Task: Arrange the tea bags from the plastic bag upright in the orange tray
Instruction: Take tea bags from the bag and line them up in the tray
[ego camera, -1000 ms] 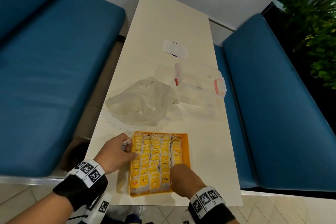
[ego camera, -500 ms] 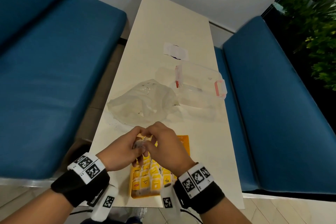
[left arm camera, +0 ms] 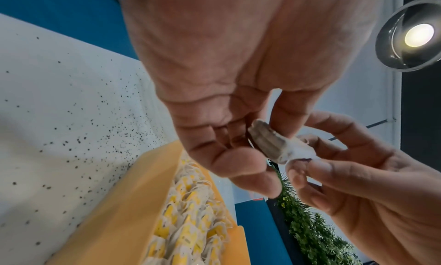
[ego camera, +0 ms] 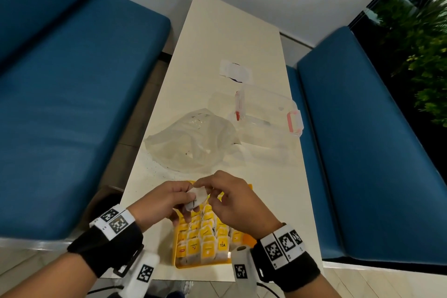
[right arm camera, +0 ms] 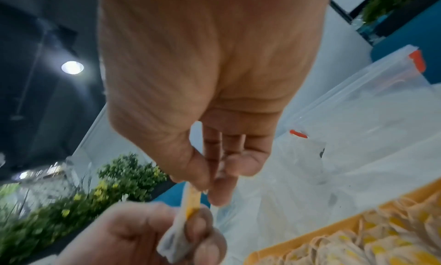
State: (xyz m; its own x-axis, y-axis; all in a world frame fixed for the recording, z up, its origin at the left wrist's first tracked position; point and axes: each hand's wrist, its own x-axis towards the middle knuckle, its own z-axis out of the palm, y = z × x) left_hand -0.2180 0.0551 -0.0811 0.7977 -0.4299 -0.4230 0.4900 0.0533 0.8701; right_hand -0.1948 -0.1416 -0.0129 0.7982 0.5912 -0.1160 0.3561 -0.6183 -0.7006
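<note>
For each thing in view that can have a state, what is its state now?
tea bag: held above the tray, pinched by both hands
left hand: pinches the tea bag
right hand: pinches the tea bag
orange tray: nearly full of upright tea bags
plastic bag: crumpled, looks nearly empty
clear box: looks empty

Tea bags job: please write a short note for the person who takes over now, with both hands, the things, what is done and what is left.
Left hand: pinches one tea bag above the far part of the orange tray.
Right hand: pinches the same tea bag at its other end.
The tray sits at the near edge of the table, with rows of tea bags standing upright in it.
The plastic bag lies just beyond the tray, crumpled; whether any tea bags remain inside cannot be told.
Done: most of the tray is filled.
Left: stand the held tea bag upright in the tray, then check the plastic bag.
</note>
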